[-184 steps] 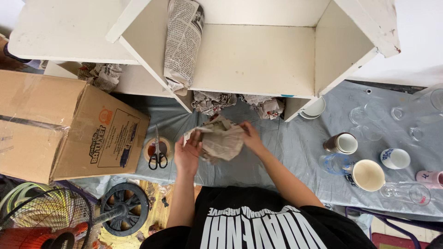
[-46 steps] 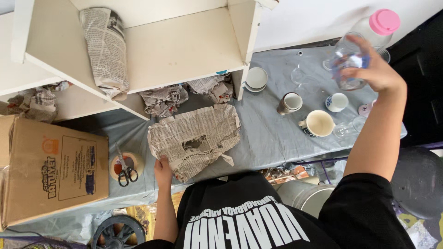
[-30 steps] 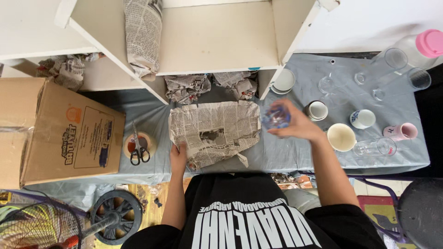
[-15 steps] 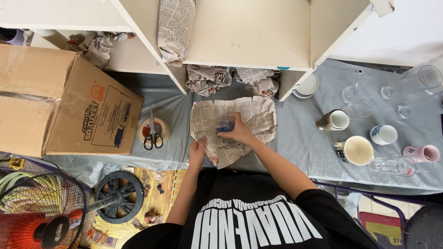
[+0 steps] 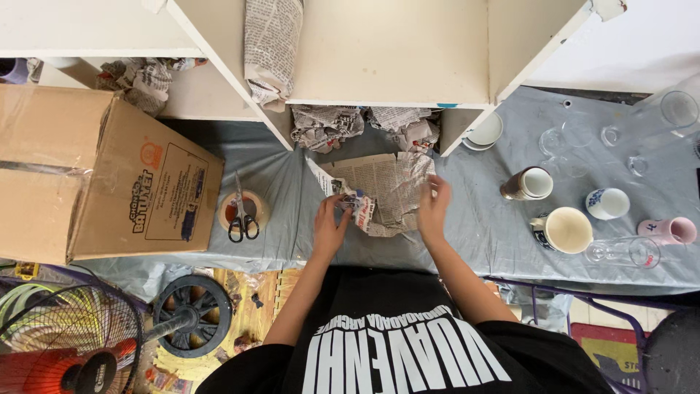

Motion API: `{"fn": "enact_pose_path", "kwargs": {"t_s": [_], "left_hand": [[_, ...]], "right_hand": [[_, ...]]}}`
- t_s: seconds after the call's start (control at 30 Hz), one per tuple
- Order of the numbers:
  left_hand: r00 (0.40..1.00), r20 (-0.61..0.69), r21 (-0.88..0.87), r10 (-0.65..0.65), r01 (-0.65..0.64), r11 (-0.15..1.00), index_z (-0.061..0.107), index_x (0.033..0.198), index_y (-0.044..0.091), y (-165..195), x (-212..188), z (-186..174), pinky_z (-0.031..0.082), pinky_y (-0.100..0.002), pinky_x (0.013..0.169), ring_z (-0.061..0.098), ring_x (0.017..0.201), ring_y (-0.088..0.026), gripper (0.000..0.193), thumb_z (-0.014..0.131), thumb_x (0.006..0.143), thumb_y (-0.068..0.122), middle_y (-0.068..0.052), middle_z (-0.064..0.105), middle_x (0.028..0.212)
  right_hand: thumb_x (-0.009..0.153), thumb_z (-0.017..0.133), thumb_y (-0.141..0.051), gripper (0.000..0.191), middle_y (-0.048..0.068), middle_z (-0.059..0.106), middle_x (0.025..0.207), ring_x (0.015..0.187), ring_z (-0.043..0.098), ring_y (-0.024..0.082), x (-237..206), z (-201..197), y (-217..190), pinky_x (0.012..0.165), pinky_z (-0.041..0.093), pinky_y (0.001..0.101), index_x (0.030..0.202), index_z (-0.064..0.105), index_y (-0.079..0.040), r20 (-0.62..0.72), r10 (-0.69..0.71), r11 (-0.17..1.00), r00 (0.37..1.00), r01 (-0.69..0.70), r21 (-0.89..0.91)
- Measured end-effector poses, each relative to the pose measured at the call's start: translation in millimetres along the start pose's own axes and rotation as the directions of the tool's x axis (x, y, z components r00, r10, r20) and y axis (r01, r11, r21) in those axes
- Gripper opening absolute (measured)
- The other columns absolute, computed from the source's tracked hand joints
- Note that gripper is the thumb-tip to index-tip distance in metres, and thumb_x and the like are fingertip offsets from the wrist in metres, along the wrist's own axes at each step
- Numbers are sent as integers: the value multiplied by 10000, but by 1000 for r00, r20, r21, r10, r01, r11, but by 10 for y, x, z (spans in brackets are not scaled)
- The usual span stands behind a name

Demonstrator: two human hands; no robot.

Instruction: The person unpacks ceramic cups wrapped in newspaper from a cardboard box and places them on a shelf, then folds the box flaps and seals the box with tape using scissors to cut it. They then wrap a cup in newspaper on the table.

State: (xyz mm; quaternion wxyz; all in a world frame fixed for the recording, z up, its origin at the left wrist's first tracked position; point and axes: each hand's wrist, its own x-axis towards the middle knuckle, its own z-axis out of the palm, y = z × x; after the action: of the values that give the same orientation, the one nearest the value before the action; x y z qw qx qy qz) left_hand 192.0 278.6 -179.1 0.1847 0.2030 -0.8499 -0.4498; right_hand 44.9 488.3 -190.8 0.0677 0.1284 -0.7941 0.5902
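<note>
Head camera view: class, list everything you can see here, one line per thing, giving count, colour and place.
Newspaper sheet: one, grey print, table centre.
Small glass: one, bluish, under the sheet's folded left edge.
Cardboard box: one, brown, far left.
Scissors: one, black handles, lying on a tape roll.
Shelf unit: one, white, top.
Newspaper bundles: several, on and under the shelf unit.
Mugs: about four, mixed colours, right.
Clear glasses: several, right.
Fan: one, floor, lower left.
Left hand: on the folded edge.
Right hand: on the sheet's right edge.
</note>
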Motion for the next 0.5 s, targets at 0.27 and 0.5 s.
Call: {"fn": "enact_pose_path", "kwargs": {"t_s": [0.27, 0.5], "left_hand": [[1000, 14, 104, -1, 0, 995, 575, 1264, 14, -212, 174, 233, 436, -493, 988, 518, 1155, -407, 506, 742, 927, 352, -202, 579, 1228], [997, 61, -3, 36, -36, 999, 573, 1217, 22, -307, 252, 278, 454, -481, 942, 537, 1065, -398, 273, 573, 1032, 222, -192, 614, 1145]], "right_hand": [[847, 558, -33, 435, 116, 601, 1096, 1005, 680, 312, -796, -257, 379, 914, 547, 527, 1270, 463, -66, 601, 777, 66, 189, -973, 220], [810, 732, -46, 820, 69, 603, 1319, 1207, 596, 158, -596, 274, 192, 1023, 477, 296, 1526, 333, -61, 495, 293, 838, 818, -470, 279]]}}
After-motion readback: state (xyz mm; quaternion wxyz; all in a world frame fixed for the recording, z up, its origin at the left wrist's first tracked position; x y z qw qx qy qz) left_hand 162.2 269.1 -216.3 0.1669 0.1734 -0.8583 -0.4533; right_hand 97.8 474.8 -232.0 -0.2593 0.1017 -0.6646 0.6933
